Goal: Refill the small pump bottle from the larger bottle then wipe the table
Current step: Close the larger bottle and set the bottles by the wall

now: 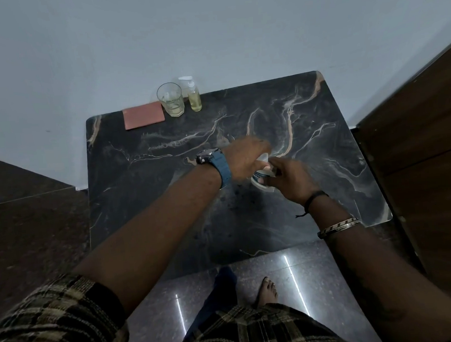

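Both hands are meeting over the centre of the dark marble table (147, 202) on a white container, apparently the larger bottle (262, 174). The right hand (289, 178) is wrapping curled fingers round its body from the 4 o'clock side. The left hand (247, 159) is closing over its top from 10 o'clock; motion blur is hiding its fingers, so the exact grasp cannot be told, though it appears to be working the cap.

The small pump bottle (194, 96) is standing upright at the table's 12 o'clock edge, pump fitted, holding pale yellow liquid. A drinking glass (170, 100) is standing just beside it at 9 o'clock, and a reddish cloth (144, 115) is lying flat beyond that.

Risks:
- A squeeze on the body while the cap is loosening would likely be forcing liquid onto the table.
- A slipping cap could be dropping to the floor.
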The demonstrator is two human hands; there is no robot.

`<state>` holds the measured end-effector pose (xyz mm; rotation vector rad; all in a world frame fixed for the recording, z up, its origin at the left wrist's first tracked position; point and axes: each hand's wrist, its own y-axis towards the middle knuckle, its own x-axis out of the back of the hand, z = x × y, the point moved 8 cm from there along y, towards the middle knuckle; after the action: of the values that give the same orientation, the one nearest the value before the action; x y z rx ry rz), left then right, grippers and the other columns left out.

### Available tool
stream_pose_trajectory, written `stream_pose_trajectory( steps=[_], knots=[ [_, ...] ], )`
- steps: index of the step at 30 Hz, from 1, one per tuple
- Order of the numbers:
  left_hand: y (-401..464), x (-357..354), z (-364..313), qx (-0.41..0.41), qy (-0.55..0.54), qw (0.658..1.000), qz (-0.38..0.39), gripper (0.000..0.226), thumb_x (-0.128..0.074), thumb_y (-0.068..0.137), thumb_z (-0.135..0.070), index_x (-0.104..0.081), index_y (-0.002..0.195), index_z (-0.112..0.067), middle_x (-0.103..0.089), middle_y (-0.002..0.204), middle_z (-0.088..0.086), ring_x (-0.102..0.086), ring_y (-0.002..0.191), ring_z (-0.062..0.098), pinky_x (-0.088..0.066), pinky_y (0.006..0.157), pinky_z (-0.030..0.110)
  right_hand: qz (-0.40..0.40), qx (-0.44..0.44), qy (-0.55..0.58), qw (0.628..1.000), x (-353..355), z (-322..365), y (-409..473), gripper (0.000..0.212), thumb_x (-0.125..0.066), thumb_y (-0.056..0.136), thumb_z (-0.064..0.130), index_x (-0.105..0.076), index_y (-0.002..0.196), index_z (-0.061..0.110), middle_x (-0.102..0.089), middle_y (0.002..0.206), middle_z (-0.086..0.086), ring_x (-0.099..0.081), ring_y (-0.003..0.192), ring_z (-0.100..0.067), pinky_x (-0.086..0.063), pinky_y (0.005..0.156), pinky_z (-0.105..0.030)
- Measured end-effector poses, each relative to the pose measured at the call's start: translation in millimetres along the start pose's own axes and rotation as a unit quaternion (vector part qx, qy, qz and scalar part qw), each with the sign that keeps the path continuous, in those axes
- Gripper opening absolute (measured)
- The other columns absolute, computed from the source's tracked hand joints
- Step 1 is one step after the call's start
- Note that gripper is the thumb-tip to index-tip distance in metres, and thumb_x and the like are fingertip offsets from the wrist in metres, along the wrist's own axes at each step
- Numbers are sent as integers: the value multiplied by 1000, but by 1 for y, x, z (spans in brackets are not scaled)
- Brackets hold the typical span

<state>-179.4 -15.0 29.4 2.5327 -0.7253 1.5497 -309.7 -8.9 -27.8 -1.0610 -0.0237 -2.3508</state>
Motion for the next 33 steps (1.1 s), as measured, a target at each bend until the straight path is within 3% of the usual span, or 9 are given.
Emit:
stream_pose_trajectory(
  steps=[4,8,12,16,18,21,23,28,33],
  knots=[
    [-1,-1,-1,-8,6,1000,-11,33,-65,104,-36,-67,126,-12,-69,123,6,-63,113,24,-51,97,43,-1,4,-9,1000,1,-1,0,26,-83,92,20,-74,115,12,-57,77,22,-57,79,24,-39,70,1],
    [-3,0,2,-14,-20,999,-30,32,-66,102,-40,-69,117,-12,-69,113,5,-63,102,23,-51,91,43,7,10,7,1000,3,3,3,37,-83,93,22,-72,127,15,-74,103,9,-63,86,3,-41,75,-1],
    [-4,10,15,30,-81,992,-87,52,-75,95,-46,-61,134,-16,-70,118,4,-65,102,22,-56,89,45,4,3,55,998,6,9,18,50,-85,92,21,-64,137,18,-73,126,6,-69,113,-11,-53,94,-25],
    [-9,38,42,100,-120,972,-173,88,-81,88,-53,-39,158,-19,-68,119,4,-59,91,17,-46,76,32,-15,1,49,999,11,15,58,48,-84,92,21,-60,133,13,-70,121,7,-65,108,-13,-42,80,-1],
    [-13,53,61,129,-122,961,-214,83,-79,90,-47,-40,157,-17,-69,114,5,-60,88,17,-48,74,33,-28,0,40,999,16,22,87,43,-84,92,23,-61,126,12,-69,117,4,-64,101,-17,-42,75,-3],
    [-23,68,93,157,-120,948,-251,65,-74,96,-37,-48,152,-15,-69,102,2,-64,88,19,-56,76,40,-51,6,23,998,26,36,134,45,-85,91,26,-64,127,10,-69,125,-9,-65,108,-28,-55,90,-36],
    [-29,72,117,172,-127,943,-254,56,-73,98,-34,-54,147,-14,-68,101,0,-64,86,19,-58,78,43,-60,6,27,998,33,45,166,46,-84,91,22,-64,130,10,-68,129,-10,-66,114,-30,-56,97,-46],
    [-40,66,169,213,-127,937,-245,44,-71,99,-35,-62,139,-17,-70,107,1,-64,91,17,-56,79,36,-59,6,54,997,36,56,237,48,-88,86,17,-65,127,8,-73,126,-8,-70,115,-26,-58,103,-43],
    [-48,52,211,244,-129,930,-241,40,-71,98,-33,-66,134,-16,-70,107,-1,-58,86,12,-48,77,32,-46,10,24,999,26,57,289,33,-88,86,20,-63,107,23,-69,115,1,-64,105,-18,-51,87,-29]
  ],
)
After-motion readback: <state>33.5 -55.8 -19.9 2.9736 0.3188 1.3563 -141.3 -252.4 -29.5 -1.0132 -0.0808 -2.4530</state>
